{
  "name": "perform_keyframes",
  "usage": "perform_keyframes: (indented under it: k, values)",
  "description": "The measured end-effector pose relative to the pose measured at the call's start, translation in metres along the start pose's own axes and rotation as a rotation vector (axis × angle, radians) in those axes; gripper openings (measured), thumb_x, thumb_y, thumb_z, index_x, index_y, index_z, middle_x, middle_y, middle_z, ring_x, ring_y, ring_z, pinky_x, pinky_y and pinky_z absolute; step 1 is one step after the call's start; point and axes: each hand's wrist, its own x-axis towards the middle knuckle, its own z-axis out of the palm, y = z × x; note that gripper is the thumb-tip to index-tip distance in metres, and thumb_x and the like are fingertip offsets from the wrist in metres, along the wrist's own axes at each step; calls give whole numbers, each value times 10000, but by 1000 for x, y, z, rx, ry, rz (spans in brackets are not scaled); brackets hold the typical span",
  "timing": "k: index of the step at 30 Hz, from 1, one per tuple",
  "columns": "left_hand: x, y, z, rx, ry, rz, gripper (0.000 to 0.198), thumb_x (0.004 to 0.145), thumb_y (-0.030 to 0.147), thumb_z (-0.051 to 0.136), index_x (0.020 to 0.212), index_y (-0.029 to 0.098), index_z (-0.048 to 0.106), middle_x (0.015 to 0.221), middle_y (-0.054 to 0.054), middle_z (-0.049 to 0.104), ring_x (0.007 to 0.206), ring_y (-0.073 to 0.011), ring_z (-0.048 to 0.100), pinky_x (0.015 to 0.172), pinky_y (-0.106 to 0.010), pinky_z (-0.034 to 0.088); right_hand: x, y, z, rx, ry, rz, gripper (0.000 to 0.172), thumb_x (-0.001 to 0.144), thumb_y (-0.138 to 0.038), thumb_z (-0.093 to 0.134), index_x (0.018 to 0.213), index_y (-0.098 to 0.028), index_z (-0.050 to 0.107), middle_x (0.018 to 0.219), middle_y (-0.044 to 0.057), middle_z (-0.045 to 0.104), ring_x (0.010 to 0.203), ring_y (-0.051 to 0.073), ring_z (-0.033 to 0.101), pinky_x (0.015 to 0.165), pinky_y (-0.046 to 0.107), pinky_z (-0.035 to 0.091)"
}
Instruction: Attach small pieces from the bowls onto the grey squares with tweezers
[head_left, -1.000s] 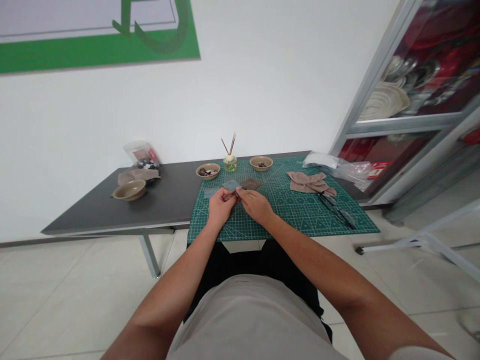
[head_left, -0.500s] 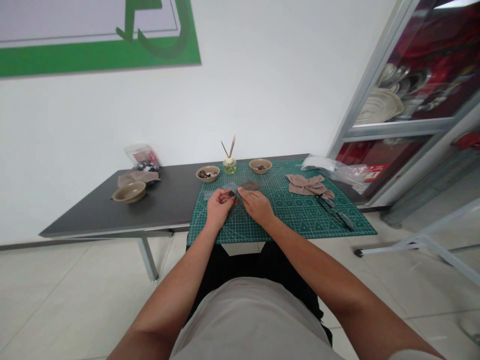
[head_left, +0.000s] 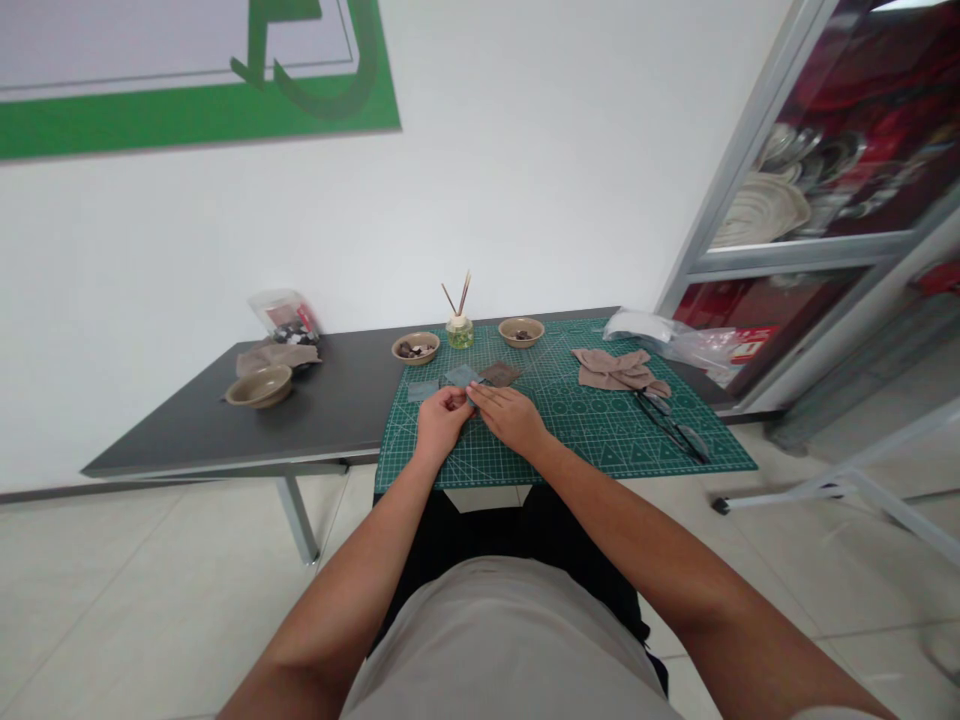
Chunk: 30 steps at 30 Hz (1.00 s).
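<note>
My left hand point(head_left: 441, 421) and my right hand point(head_left: 511, 415) meet at the fingertips above the green cutting mat point(head_left: 570, 430). The left fingers curl into a pinch, and whatever lies inside them is hidden. My right fingers are held together, their tips against the left fingers. Just beyond the hands lie a blue-grey square point(head_left: 463, 375) and a brown square point(head_left: 500, 374), both flat pieces like sandpaper or cloth. Another blue-grey piece point(head_left: 424, 390) lies to the left.
Two small bowls point(head_left: 415, 348) point(head_left: 521, 332) with dark and pale bits flank a glass bottle with sticks point(head_left: 460, 330). Right are a brown cloth point(head_left: 619, 370), glasses point(head_left: 675, 425) and a plastic bag point(head_left: 667, 335). Another bowl point(head_left: 259, 386) stands left on the dark table point(head_left: 330, 400).
A small dark piece that showed between my fingers is now hidden. My right fingertips have shifted slightly left and closed over my left fingers.
</note>
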Motion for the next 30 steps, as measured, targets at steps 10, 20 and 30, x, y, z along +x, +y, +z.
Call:
perform_keyframes:
  k: [10,20,30]
  values:
    - [-5,1,1,8,65,-10,121,694,279,695,743,170,674,601,15,647,560,-129,588,556,-233,447,2,1,-3,-11,-15,59,377,921,-124,455,1277,-138,579,1253,118,635,1120,202,624,942,366,501]
    - [-3,8,0,-22,74,-16,124,706,284,696,753,170,688,605,8,660,572,-136,593,568,-239,445,6,-3,0,20,-40,143,406,897,-93,470,1282,-172,573,1251,95,640,1119,187,626,960,353,506]
    - [-6,12,-2,66,50,20,52,705,220,660,699,169,669,596,19,633,553,-119,548,559,-229,406,5,-7,3,41,11,112,368,908,-102,460,1251,-141,589,1249,110,639,1119,185,625,966,358,504]
